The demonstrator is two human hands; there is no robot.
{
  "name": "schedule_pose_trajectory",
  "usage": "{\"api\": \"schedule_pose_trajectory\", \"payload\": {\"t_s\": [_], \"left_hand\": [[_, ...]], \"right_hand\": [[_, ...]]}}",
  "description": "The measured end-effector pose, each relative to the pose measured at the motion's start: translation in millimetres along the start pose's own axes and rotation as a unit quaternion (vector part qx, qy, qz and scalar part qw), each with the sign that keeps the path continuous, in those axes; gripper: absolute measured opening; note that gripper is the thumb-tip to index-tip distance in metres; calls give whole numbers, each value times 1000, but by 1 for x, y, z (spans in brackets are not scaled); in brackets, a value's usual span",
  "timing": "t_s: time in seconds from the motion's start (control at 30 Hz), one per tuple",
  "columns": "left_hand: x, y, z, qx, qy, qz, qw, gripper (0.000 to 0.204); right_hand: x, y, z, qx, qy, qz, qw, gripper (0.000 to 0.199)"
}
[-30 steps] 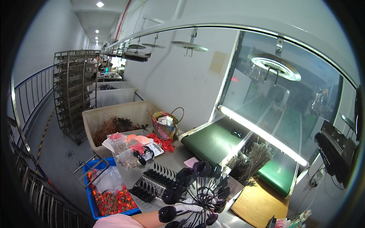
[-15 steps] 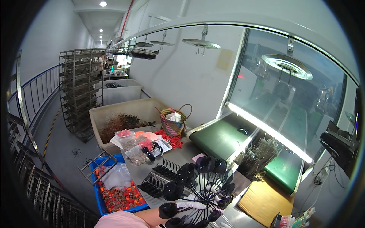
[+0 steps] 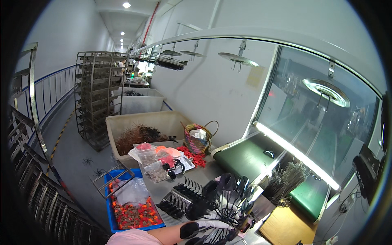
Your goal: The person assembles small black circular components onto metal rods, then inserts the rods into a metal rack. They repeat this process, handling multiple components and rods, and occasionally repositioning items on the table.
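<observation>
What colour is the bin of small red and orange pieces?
The bin is blue; head view.

A wide fisheye camera on the worker's head looks down from close above a metal workbench [image 3: 163, 188], the gloved left hand [image 3: 214, 224] near at lower centre, while its view reaches ahead to a corridor [image 3: 116, 19] receding at upper left and a window [image 3: 347, 122] at right.

Tube lt [image 3: 297, 156] v. bright, glare on belt [image 3: 246, 157], rim dk & warped.
</observation>
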State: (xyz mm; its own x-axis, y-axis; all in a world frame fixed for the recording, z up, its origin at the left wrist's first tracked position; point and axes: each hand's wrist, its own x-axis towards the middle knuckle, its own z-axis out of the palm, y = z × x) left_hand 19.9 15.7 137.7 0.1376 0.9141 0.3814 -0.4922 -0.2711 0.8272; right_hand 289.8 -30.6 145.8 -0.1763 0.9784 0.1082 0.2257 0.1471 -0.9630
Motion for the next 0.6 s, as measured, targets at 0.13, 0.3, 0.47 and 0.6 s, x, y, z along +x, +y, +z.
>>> {"api": "schedule_pose_trajectory", "payload": {"t_s": [0.13, 0.3, 0.47, 0.6], "left_hand": [[36, 16, 2, 49, -29, 35, 998, 70], [67, 55, 19, 564, -33, 202, 800, 77], [87, 80, 46, 662, -119, 285, 683, 78], [100, 76, 60, 699, -226, 318, 599, 43]], "right_hand": [[3, -3, -2, 7, 2, 17, 1000, 26], [7, 4, -3, -18, 21, 45, 999, 28], [10, 15, 1, -13, 16, -1, 1000, 28], [11, 20, 4, -18, 11, -29, 999, 28]]}}
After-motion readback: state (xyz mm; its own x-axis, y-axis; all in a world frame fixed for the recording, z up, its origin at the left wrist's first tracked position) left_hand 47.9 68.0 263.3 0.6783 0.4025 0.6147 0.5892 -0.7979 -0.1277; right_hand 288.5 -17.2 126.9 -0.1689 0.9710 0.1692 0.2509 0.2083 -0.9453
